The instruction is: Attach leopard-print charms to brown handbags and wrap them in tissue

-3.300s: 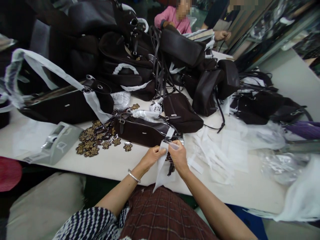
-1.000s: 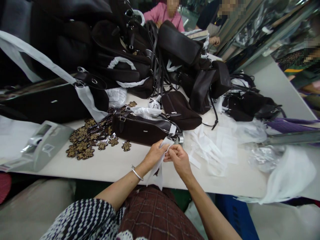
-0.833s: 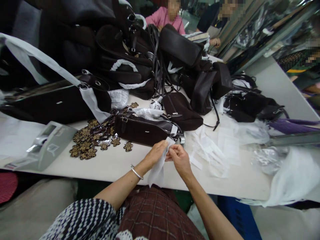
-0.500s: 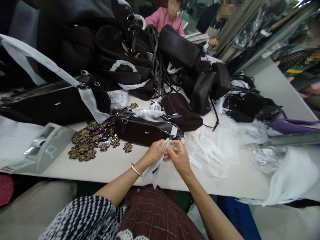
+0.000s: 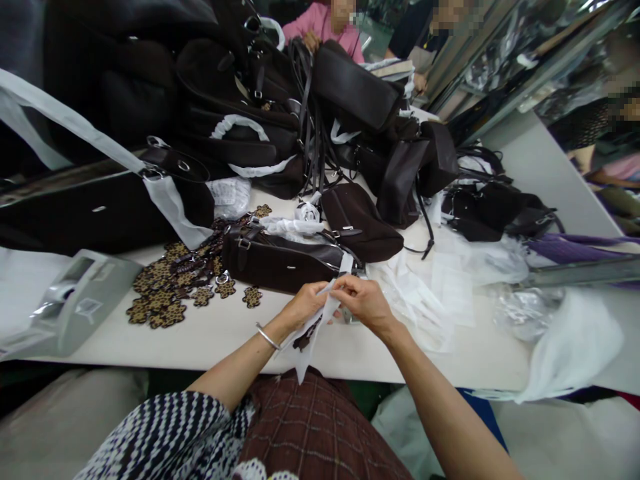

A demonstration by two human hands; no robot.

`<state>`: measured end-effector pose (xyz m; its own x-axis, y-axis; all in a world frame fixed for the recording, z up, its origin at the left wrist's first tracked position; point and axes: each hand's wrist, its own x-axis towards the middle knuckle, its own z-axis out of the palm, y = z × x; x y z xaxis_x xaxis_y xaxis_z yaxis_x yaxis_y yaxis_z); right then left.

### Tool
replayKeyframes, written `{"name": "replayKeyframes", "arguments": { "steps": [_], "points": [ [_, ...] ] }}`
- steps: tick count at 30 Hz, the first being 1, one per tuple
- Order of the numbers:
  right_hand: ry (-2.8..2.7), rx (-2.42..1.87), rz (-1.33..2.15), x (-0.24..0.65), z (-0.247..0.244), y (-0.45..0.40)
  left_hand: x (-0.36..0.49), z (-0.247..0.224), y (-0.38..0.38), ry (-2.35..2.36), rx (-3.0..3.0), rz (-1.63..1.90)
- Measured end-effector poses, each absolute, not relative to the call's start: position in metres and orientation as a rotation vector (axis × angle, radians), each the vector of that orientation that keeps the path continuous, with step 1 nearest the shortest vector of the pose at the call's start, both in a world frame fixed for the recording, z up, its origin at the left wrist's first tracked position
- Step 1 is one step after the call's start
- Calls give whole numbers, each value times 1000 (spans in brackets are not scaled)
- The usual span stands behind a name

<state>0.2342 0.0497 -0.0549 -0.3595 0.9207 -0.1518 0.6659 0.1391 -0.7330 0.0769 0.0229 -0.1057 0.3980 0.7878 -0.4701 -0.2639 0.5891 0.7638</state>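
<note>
A white tissue strip [image 5: 306, 357] hangs between my two hands, with a small dark brown piece partly wrapped in it. My left hand [image 5: 306, 305] is closed on the strip's left side. Close beside it, my right hand [image 5: 364, 303] pinches the strip near its top. Just behind both hands a dark brown bag [image 5: 280, 263] lies on its side, with white wrapping on its handle. Flower-shaped leopard-print charms [image 5: 160, 293] are piled to the left of that bag.
Dark bags [image 5: 250, 143] are heaped across the back of the white table [image 5: 220, 343]. White strips [image 5: 425, 300] lie on the right. A grey dispenser [image 5: 95, 300] stands at the left. A person in pink [image 5: 325, 30] and another in black are beyond the bags.
My right hand has turned and shifted slightly up and right. The strip has opened out, and more of the dark piece shows. Beyond the bags, the person in pink has a hand at the straps.
</note>
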Motion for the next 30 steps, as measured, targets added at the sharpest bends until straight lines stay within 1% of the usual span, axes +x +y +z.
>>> {"name": "replayKeyframes", "arguments": {
  "steps": [2, 5, 10, 12, 17, 20, 23, 26, 30],
  "points": [
    [-2104, -1541, 1068, 233, -56, 55, 76, -105, 23, 956, 718, 729],
    [-1996, -1567, 1184, 229, -62, 60, 71, -100, 22, 977, 827, 732],
    [-1891, -1569, 1282, 224, -71, 61, 61, -95, 11, 898, 813, 789],
    [-1919, -1562, 1243, 223, -71, 60, 61, -97, 7, 929, 865, 840],
    [-2192, -1528, 988, 227, -65, 64, 72, -101, 5, 1097, 1032, 914],
    [-2385, -1424, 981, 234, -62, 73, 78, -97, 4, 1085, 1076, 901],
    [-2459, -1312, 974, 241, -60, 84, 81, -91, -1, 1329, 1092, 894],
    [-2410, -1237, 1148, 247, -62, 92, 86, -86, -12, 1606, 1170, 896],
    [-2230, -1227, 1471, 247, -68, 94, 94, -82, -23, 1706, 1183, 909]
  ]
}}
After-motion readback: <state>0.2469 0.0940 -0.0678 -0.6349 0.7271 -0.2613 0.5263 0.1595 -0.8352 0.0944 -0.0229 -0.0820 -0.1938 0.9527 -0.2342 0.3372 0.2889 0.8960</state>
